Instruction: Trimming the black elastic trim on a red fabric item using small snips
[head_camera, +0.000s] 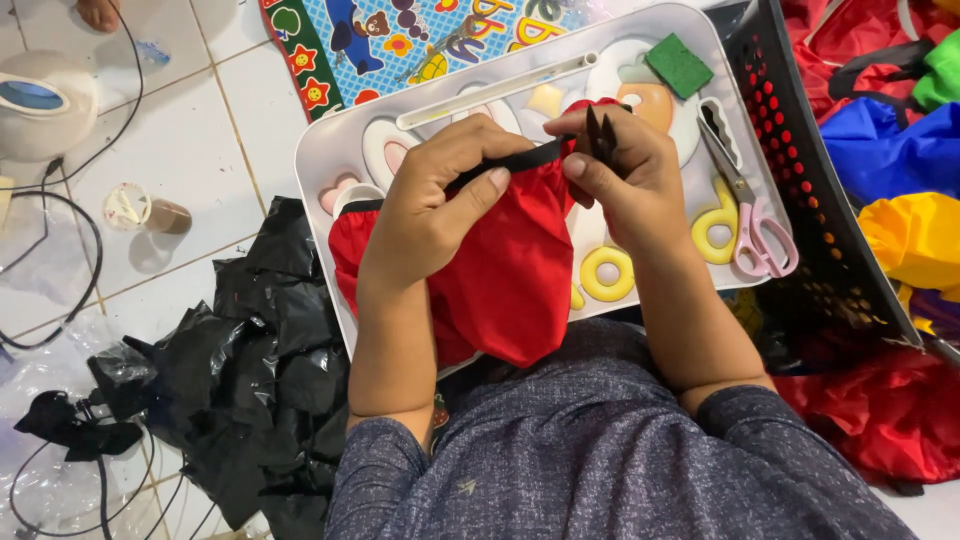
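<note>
black plastic scraps (250, 390) lying lower left | left hand (440, 205) pinching the black trim (520, 160) of the red fabric piece (500, 270) mid-frame over the tray (320, 160) | right hand (630, 180) clamping a small dark clip (602, 135) — looks soft and light, so gripping the hem's probably best | pink scissors (755, 225) resting right

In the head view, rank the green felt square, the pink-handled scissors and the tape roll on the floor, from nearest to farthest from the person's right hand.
From the right hand:
1. Pink-handled scissors, just to its right on the white tray.
2. Green felt square, above it near the tray's top edge.
3. Tape roll, far left on the tiled floor.
</note>
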